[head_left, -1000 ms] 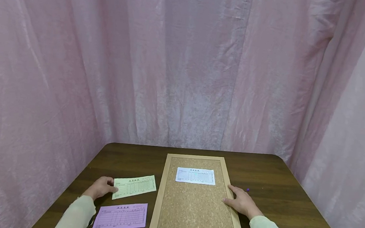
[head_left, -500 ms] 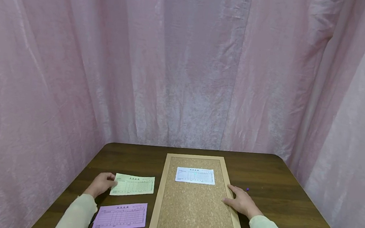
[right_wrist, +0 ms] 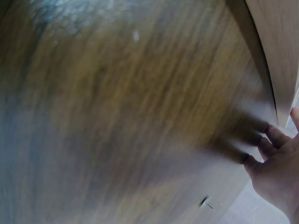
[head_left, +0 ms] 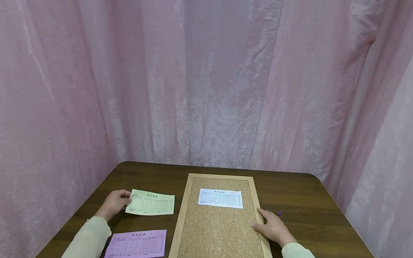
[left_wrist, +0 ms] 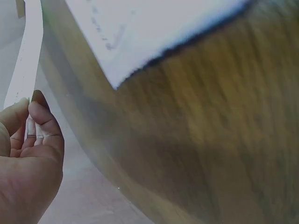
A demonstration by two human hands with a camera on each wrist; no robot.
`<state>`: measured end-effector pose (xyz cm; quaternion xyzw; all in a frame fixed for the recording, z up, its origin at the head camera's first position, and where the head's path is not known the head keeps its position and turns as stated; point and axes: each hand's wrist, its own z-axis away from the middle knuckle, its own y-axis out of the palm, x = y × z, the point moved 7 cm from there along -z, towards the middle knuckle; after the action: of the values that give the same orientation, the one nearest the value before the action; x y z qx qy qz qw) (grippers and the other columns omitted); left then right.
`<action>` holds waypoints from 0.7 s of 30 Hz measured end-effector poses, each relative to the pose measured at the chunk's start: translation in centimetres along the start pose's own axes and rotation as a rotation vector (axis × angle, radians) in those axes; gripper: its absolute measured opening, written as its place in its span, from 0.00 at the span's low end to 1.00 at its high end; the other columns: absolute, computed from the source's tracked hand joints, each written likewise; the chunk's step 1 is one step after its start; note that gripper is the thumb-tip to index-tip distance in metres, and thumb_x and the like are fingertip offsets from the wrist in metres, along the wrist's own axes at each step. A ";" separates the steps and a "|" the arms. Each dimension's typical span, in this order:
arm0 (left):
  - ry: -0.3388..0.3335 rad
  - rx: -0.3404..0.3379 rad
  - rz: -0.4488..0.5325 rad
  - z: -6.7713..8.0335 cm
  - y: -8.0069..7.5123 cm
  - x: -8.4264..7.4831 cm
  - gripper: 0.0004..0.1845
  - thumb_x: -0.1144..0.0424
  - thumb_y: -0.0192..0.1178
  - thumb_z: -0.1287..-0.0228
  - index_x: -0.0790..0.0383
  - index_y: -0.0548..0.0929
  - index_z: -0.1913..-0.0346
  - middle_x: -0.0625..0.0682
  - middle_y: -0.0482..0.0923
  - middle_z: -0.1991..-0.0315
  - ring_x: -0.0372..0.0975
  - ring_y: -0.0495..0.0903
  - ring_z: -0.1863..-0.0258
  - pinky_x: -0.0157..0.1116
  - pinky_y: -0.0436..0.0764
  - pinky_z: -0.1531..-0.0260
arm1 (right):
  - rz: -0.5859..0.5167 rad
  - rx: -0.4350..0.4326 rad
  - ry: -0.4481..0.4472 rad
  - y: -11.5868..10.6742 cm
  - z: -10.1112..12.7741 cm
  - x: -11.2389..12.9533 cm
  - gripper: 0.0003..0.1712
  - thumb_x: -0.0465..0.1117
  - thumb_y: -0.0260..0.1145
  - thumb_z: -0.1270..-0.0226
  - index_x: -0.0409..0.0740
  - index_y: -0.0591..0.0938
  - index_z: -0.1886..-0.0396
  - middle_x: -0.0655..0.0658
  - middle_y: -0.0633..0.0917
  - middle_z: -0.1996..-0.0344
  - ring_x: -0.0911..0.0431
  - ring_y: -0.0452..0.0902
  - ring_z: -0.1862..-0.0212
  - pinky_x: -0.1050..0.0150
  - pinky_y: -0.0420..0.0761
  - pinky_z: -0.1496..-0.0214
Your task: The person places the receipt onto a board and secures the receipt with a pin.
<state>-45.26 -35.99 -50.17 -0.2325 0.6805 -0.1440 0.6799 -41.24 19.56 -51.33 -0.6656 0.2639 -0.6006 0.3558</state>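
Your left hand (head_left: 115, 204) is pinching the left edge of the green slip (head_left: 151, 203), lifting it just off the desk (head_left: 313, 226) beside the cork board (head_left: 218, 234). Your right hand (head_left: 273, 227) is lying flat with relaxed fingers on the board's right frame, bracing it. Judging from this, you are picking up the second slip; the next move is likely calling for carrying it rightward over the frame onto bare cork below the white slip (head_left: 221, 198) already lying near the top. Open cork is running wide through the board's middle and lower part. A purple slip (head_left: 136, 245) is lying near the desk's front edge, and a small purple pin (head_left: 279, 213) is sitting just beyond your right fingers.
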 end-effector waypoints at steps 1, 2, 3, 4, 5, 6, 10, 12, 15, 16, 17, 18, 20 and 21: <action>0.002 -0.002 0.027 0.0 0.0 -0.2 0.14 0.77 0.56 0.33 0.82 0.76 0.48 0.65 0.80 0.57 0.45 0.80 0.62 0.38 0.82 0.65 | 0.000 0.000 -0.001 0.0 0.0 0.0 0.43 0.51 0.69 0.36 0.32 0.67 0.29 0.23 0.67 0.34 0.28 0.60 0.33 0.33 0.63 0.36; 0.002 -0.006 0.046 0.0 -0.1 -0.3 0.14 0.77 0.56 0.33 0.82 0.76 0.48 0.65 0.79 0.56 0.45 0.80 0.62 0.37 0.82 0.65 | -0.001 0.000 -0.001 0.0 0.0 0.1 0.43 0.51 0.69 0.35 0.32 0.67 0.29 0.22 0.67 0.34 0.27 0.60 0.33 0.33 0.63 0.36; 0.006 -0.008 0.058 0.0 -0.1 -0.5 0.14 0.77 0.56 0.33 0.82 0.75 0.47 0.66 0.79 0.56 0.45 0.80 0.61 0.37 0.82 0.65 | 0.000 0.000 -0.002 0.0 0.0 0.1 0.43 0.51 0.69 0.35 0.32 0.66 0.29 0.22 0.67 0.34 0.27 0.60 0.33 0.33 0.63 0.36; 0.008 -0.014 0.070 -0.1 -0.2 -0.6 0.14 0.77 0.56 0.33 0.82 0.75 0.47 0.66 0.79 0.55 0.45 0.80 0.61 0.36 0.82 0.65 | -0.001 0.000 -0.002 -0.1 0.0 0.1 0.43 0.51 0.69 0.35 0.32 0.66 0.29 0.22 0.67 0.34 0.27 0.60 0.33 0.33 0.63 0.36; 0.011 -0.017 0.077 -0.1 -0.2 -0.8 0.15 0.76 0.56 0.33 0.82 0.75 0.46 0.66 0.79 0.55 0.45 0.80 0.61 0.36 0.82 0.65 | 0.000 0.000 -0.001 -0.1 0.0 0.1 0.43 0.51 0.69 0.35 0.32 0.66 0.28 0.22 0.66 0.34 0.27 0.60 0.33 0.33 0.63 0.36; 0.007 -0.025 0.082 -0.1 -0.3 -0.8 0.15 0.76 0.56 0.33 0.81 0.75 0.46 0.66 0.79 0.54 0.46 0.80 0.60 0.35 0.81 0.65 | 0.000 -0.001 -0.001 -0.1 0.0 0.1 0.43 0.51 0.69 0.35 0.32 0.66 0.28 0.22 0.66 0.34 0.27 0.60 0.33 0.33 0.63 0.36; 0.001 -0.036 0.093 -0.3 -0.3 -1.0 0.16 0.75 0.55 0.31 0.80 0.75 0.44 0.67 0.78 0.52 0.48 0.80 0.58 0.33 0.80 0.65 | 0.001 -0.003 0.000 -0.1 0.0 0.1 0.43 0.52 0.69 0.35 0.32 0.67 0.28 0.22 0.66 0.34 0.27 0.60 0.33 0.33 0.63 0.36; -0.008 -0.041 0.109 -0.4 -0.2 -1.1 0.17 0.75 0.55 0.31 0.80 0.74 0.42 0.67 0.78 0.50 0.48 0.80 0.57 0.33 0.81 0.64 | 0.000 -0.004 -0.001 -0.1 0.0 0.0 0.43 0.52 0.69 0.35 0.32 0.67 0.28 0.22 0.66 0.34 0.27 0.60 0.33 0.33 0.63 0.36; -0.008 -0.044 0.125 -0.5 -0.1 -1.4 0.18 0.75 0.54 0.31 0.80 0.73 0.41 0.68 0.78 0.50 0.47 0.80 0.58 0.33 0.80 0.64 | -0.001 -0.003 -0.001 0.0 0.0 0.0 0.43 0.52 0.69 0.35 0.32 0.66 0.28 0.22 0.66 0.34 0.27 0.60 0.32 0.33 0.63 0.36; -0.008 -0.048 0.128 -0.5 0.0 -1.5 0.18 0.75 0.54 0.31 0.80 0.73 0.41 0.67 0.78 0.50 0.47 0.80 0.58 0.33 0.80 0.65 | -0.001 -0.002 0.000 0.0 0.0 0.0 0.43 0.52 0.69 0.35 0.32 0.66 0.28 0.22 0.66 0.34 0.27 0.60 0.32 0.33 0.63 0.36; -0.004 -0.050 0.129 -0.5 0.0 -1.7 0.18 0.75 0.54 0.31 0.80 0.73 0.41 0.68 0.78 0.50 0.46 0.80 0.59 0.34 0.80 0.65 | -0.001 -0.001 -0.001 0.0 0.0 0.0 0.43 0.52 0.69 0.35 0.32 0.66 0.28 0.22 0.66 0.34 0.27 0.60 0.32 0.33 0.63 0.36; -0.006 -0.056 0.131 -0.5 0.0 -1.8 0.18 0.74 0.54 0.31 0.80 0.73 0.41 0.67 0.78 0.51 0.45 0.80 0.60 0.34 0.80 0.65 | -0.001 0.000 -0.001 0.0 0.1 0.0 0.43 0.52 0.69 0.35 0.32 0.66 0.28 0.22 0.66 0.34 0.27 0.60 0.32 0.33 0.63 0.36; 0.000 -0.063 0.137 -0.5 0.1 -2.1 0.17 0.74 0.54 0.30 0.80 0.74 0.42 0.66 0.79 0.53 0.44 0.80 0.62 0.35 0.80 0.66 | -0.001 0.000 -0.003 0.0 0.1 0.0 0.43 0.52 0.69 0.35 0.32 0.66 0.28 0.22 0.66 0.34 0.27 0.60 0.32 0.33 0.63 0.36; -0.001 -0.067 0.141 -0.5 0.2 -2.2 0.17 0.74 0.54 0.30 0.80 0.74 0.42 0.65 0.79 0.54 0.43 0.80 0.63 0.35 0.80 0.66 | -0.001 -0.001 -0.004 0.0 0.1 0.0 0.43 0.52 0.69 0.35 0.32 0.67 0.28 0.22 0.66 0.34 0.27 0.60 0.32 0.33 0.63 0.36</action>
<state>-45.87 -34.80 -48.38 -0.2067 0.6994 -0.0729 0.6803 -41.15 19.56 -51.34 -0.6672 0.2631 -0.5994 0.3554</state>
